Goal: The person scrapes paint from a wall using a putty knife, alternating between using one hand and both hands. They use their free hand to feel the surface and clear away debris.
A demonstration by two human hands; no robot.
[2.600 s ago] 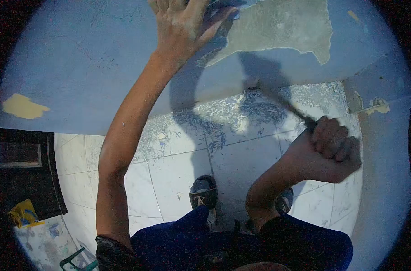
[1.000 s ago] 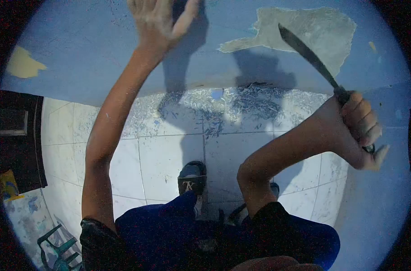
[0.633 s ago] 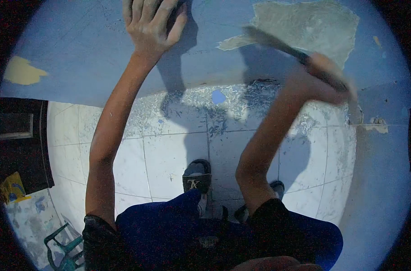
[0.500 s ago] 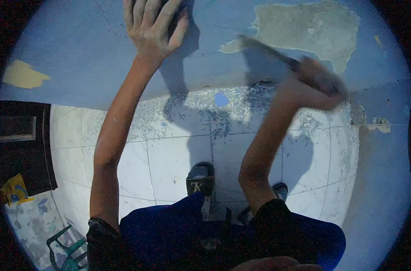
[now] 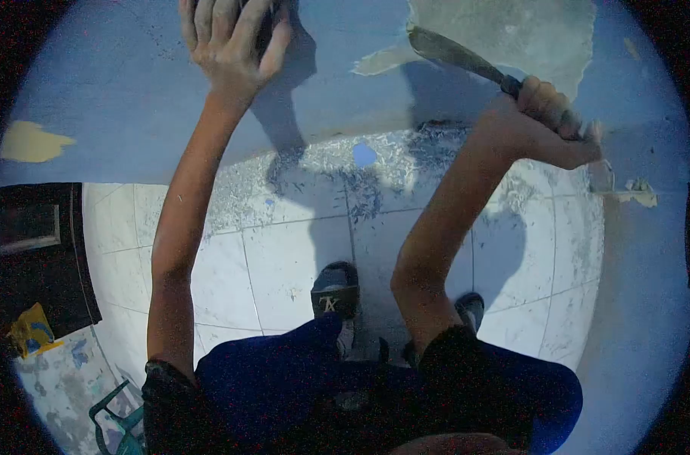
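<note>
My right hand [image 5: 546,121] is wrapped round the handle of a scraper [image 5: 462,57], whose long blade points up and left. The blade tip lies over or just in front of the edge of a bare grey patch [image 5: 512,38] on the blue wall [image 5: 345,91]. To the left, my left hand [image 5: 231,38] is spread with its fingers pointing up, at the wall surface; it holds nothing that I can see, and its fingertips run to the frame's top edge.
Paint flakes [image 5: 367,178] lie on the white tiled floor [image 5: 284,258] along the wall's base. A dark door [image 5: 26,265], a yellow bag [image 5: 32,330] and a green chair [image 5: 121,425] are at the left. A side wall [image 5: 641,303] rises at the right.
The view has shifted a little. The scraper and my right hand, blurred before, now show sharply, with the blade slightly higher against the patch. My left hand stays spread at the wall.
</note>
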